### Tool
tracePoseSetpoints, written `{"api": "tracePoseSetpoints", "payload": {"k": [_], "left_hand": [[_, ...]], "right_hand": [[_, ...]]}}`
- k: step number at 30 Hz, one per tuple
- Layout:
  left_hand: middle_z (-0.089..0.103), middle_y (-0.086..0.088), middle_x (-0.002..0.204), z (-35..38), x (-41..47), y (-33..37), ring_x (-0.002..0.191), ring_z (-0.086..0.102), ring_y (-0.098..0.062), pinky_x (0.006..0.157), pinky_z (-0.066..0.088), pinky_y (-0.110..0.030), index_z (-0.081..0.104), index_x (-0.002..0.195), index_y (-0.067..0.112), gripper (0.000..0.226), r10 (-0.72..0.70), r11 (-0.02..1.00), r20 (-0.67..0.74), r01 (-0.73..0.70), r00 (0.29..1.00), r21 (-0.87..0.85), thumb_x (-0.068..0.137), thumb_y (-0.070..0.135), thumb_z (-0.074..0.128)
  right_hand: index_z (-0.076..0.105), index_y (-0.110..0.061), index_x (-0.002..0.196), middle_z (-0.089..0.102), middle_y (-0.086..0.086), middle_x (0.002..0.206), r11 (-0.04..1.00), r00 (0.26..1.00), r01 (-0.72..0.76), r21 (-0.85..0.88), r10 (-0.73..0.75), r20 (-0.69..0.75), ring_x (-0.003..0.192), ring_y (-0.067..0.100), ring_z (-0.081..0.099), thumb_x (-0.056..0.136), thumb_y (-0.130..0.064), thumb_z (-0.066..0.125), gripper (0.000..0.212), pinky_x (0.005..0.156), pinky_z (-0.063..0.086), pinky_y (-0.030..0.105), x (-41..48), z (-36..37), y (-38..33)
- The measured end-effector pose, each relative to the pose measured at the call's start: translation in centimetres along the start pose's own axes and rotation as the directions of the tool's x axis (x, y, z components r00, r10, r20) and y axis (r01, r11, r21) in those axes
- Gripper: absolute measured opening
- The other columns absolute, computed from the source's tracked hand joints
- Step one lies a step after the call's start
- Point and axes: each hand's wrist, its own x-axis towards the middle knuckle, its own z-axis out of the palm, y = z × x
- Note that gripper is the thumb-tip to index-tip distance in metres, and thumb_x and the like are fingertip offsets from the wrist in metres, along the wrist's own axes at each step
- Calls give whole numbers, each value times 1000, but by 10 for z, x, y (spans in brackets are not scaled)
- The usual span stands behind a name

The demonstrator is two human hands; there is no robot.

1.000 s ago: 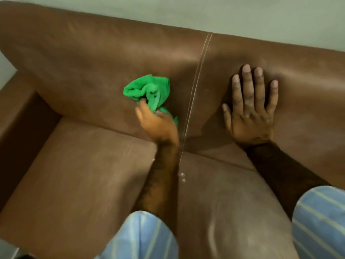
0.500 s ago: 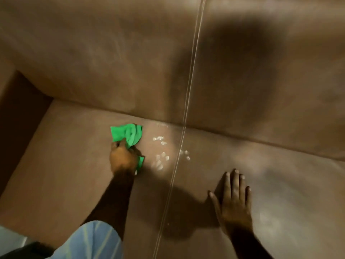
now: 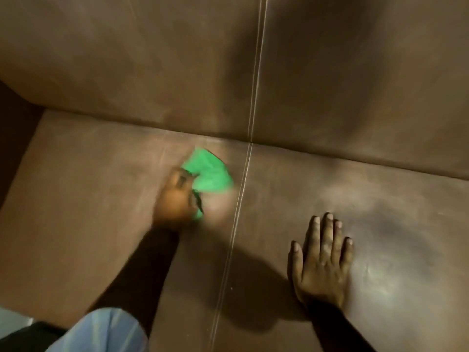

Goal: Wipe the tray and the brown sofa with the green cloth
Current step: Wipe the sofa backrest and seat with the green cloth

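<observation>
The brown sofa fills the view, backrest above and seat below, with a pale seam running down the middle. My left hand is blurred and grips the bunched green cloth, pressing it on the left seat cushion just left of the seam, near the crease under the backrest. My right hand lies flat, fingers spread, on the right seat cushion and holds nothing. No tray is in view.
The sofa's dark left armrest rises at the left edge. A light blue striped sleeve covers my left upper arm at the bottom. A sliver of pale floor shows at the bottom left.
My left hand and the cloth came down from the backrest to the seat, then swept right over the white specks beside the seam. My right hand dropped from the backrest to the seat.
</observation>
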Motion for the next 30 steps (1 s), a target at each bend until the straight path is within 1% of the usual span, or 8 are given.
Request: {"api": "tracePoseSetpoints", "payload": {"k": [4, 7, 11, 15, 18, 21, 24, 30], "left_hand": [[50, -23, 136, 17, 35, 43, 116, 54, -44, 104, 46, -44, 54, 134, 8, 52, -338, 941, -79, 336, 938, -39, 82, 8, 57], [65, -21, 122, 42, -24, 90, 107, 64, -43, 93, 55, -46, 66, 121, 10, 42, 152, 987, 108, -146, 982, -64, 83, 10, 48], [72, -15, 111, 21, -78, 42, 102, 68, -34, 93, 55, -40, 76, 106, 15, 29, 603, 798, 326, -556, 728, -235, 77, 11, 74], [73, -18, 110, -10, -41, -18, 101, 67, -40, 94, 45, -39, 77, 100, 14, 36, 157, 988, 62, -157, 986, 2, 75, 28, 54], [71, -15, 115, -13, 16, 4, 107, 63, -37, 100, 44, -36, 76, 103, 13, 37, -247, 968, -96, 241, 964, -75, 70, 18, 58], [70, -13, 118, 18, 56, 79, 113, 60, -33, 106, 37, -28, 76, 103, 11, 31, 36, 984, 68, -23, 997, -177, 76, 0, 67], [64, -14, 130, 33, 67, 128, 125, 53, -30, 111, 37, -37, 73, 110, 7, 23, 372, 923, 341, -304, 863, -236, 89, 5, 63], [69, -13, 122, -19, 87, -14, 112, 60, -34, 104, 45, -35, 73, 110, 15, 39, 97, 995, 36, -98, 995, 33, 75, 4, 62]], "right_hand": [[14, -14, 173, 4, 10, 183, 1000, 1000, -2, -4, 2, 9, 170, 28, 0, 108, -51, 25, 76, 138, 0, 53, -1, 5, 3], [15, -14, 173, 7, 10, 182, 1000, 1000, 0, -4, 0, -30, 170, 28, 4, 109, -48, 26, 73, 137, 5, 55, -1, 5, 6], [20, -12, 172, 11, 12, 182, 1000, 1000, -7, -10, 6, -19, 169, 30, 8, 108, -46, 29, 73, 136, 12, 58, -5, -1, 6], [21, -10, 171, 11, 13, 182, 1000, 1000, -15, 8, 15, 15, 169, 32, 9, 108, -47, 27, 74, 136, 10, 59, -2, -4, 0], [21, -9, 171, 13, 15, 181, 1000, 1000, -15, 12, 15, 13, 169, 33, 11, 108, -47, 25, 74, 136, 11, 59, -3, -5, -2], [22, -9, 171, 14, 15, 181, 1000, 1000, -11, 18, 11, 10, 169, 33, 11, 107, -46, 25, 73, 136, 12, 59, -2, -5, -5], [23, -10, 171, 15, 13, 181, 1000, 1000, -18, 20, 18, 10, 169, 32, 12, 108, -46, 25, 73, 135, 15, 60, -3, -6, -5], [24, -9, 170, 15, 12, 181, 1000, 1000, -19, 15, 19, 6, 168, 32, 14, 107, -45, 26, 73, 135, 14, 60, -3, -10, -1]]}}
